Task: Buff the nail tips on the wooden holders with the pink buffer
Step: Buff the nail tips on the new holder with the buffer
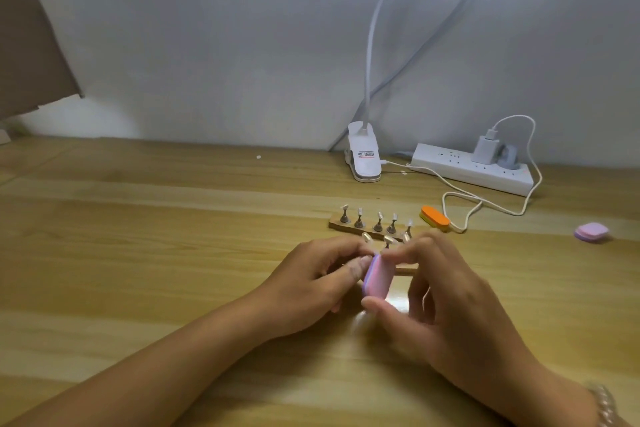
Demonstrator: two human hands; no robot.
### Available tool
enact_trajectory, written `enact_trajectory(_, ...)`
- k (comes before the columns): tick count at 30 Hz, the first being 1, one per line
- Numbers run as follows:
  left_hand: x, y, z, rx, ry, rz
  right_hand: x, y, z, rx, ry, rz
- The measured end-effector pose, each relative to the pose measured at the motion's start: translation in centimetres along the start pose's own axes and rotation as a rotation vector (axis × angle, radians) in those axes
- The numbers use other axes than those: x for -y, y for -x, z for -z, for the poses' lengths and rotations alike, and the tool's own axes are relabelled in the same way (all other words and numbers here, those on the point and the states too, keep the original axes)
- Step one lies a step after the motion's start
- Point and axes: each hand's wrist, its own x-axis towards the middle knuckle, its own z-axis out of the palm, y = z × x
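My right hand (446,302) holds the pink buffer (379,277) between its thumb below and its fingers above. My left hand (311,282) pinches something small right at the buffer's upper left edge; my fingers hide it. A far wooden holder (334,224) carries a row of several nail tips (375,220) on small metal stands. A nearer wooden holder (407,268) lies mostly hidden behind my hands, with a few of its nail tips (388,239) showing above my fingers.
An orange buffer (434,217) lies right of the far holder. A second pink-purple buffer (591,231) sits at the far right. A white clip lamp (363,156), a white power strip (474,168) and a charger cable (485,204) line the back of the wooden table (156,236).
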Motion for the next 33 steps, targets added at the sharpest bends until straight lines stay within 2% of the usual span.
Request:
enact_trajectory(3, -0.13, -0.03, 0.04, 0.009, 0.017, 0.009, -0.40, -0.37, 0.38, -0.065, -0.024, -0.115)
enact_trajectory(7, 0.01, -0.02, 0.05, 0.004, -0.024, 0.018, 0.08, -0.03, -0.08, -0.001, 0.007, -0.008)
enact_trajectory(11, -0.06, -0.02, 0.08, 0.019, 0.016, 0.019, -0.37, -0.44, 0.41, -0.068, -0.006, -0.133)
enact_trajectory(15, 0.05, -0.06, 0.09, -0.004, -0.006, 0.013, 0.15, 0.01, 0.21, 0.001, 0.005, 0.015)
enact_trajectory(18, 0.05, -0.09, 0.12, -0.002, -0.001, 0.024, 0.13, -0.26, 0.53, -0.007, -0.022, -0.046)
enact_trajectory(22, 0.06, -0.14, 0.05, -0.004, 0.028, 0.035, 0.09, -0.04, -0.03, 0.040, 0.021, 0.043)
enact_trajectory(25, -0.12, -0.01, 0.04, -0.006, 0.044, 0.040, -0.33, -0.41, 0.39, -0.019, -0.061, -0.078)
enact_trajectory(29, -0.01, -0.10, 0.17, -0.004, 0.041, 0.057, -0.20, -0.12, 0.07, 0.045, -0.049, 0.012)
enact_trajectory(33, 0.09, -0.11, 0.14, -0.020, 0.056, 0.052, -0.69, -0.64, 0.65, -0.015, -0.089, -0.111)
